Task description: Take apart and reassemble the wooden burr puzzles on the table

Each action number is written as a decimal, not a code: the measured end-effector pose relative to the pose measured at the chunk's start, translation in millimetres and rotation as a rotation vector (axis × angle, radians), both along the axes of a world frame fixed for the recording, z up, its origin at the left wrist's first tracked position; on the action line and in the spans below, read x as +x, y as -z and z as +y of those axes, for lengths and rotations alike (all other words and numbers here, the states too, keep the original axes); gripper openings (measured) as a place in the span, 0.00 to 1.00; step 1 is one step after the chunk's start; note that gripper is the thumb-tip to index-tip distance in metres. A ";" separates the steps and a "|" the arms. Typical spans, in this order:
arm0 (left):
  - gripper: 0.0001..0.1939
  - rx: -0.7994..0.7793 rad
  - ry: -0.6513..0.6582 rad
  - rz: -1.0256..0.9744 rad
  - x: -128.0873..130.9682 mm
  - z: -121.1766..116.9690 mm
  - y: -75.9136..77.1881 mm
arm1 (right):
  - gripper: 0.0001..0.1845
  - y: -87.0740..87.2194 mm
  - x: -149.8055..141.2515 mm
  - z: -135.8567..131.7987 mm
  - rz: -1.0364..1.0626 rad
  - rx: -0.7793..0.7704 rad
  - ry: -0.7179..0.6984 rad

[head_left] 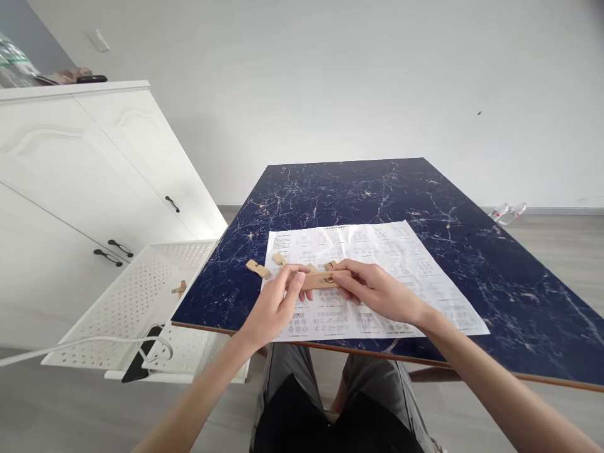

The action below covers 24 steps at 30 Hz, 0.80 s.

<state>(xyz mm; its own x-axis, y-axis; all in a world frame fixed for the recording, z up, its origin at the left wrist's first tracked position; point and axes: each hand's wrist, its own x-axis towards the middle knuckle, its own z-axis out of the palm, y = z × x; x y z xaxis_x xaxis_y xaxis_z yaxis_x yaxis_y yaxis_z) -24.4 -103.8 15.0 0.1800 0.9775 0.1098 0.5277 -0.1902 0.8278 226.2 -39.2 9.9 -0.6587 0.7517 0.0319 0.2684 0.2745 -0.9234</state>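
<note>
A light wooden puzzle piece (pixel 317 281), a notched bar with a dark mark near its right end, is held level between my two hands. My left hand (pixel 282 296) pinches its left end with thumb and fingers. On the other end, my right hand (pixel 370 284) grips with thumb on top. Beneath lies a creased white instruction sheet (pixel 415 264) printed with small diagrams. Just beyond my fingers are a small wooden block (pixel 279 258) and another wooden piece (pixel 331 265), partly hidden by my right hand. A notched wooden block (pixel 257 269) rests at the sheet's left edge.
The dark blue marbled table (pixel 330 189) has its near edge by my lap. Left of it stand a white perforated basket (pixel 117 302) with a small wooden piece (pixel 180 289) and a white cable (pixel 104 340). A white cabinet (pixel 85 163) rises behind them.
</note>
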 end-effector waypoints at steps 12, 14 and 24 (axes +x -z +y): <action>0.14 0.503 0.130 0.724 -3.2 53.3 37.2 | 0.32 36.7 66.5 36.9 0.069 -0.008 0.442; 0.12 0.506 0.085 0.749 -7.9 60.2 36.1 | 0.33 41.5 69.9 49.6 0.050 -0.011 0.429; 0.17 0.488 0.259 0.695 15.5 65.1 16.1 | 0.34 57.3 72.1 103.9 0.187 -0.047 0.369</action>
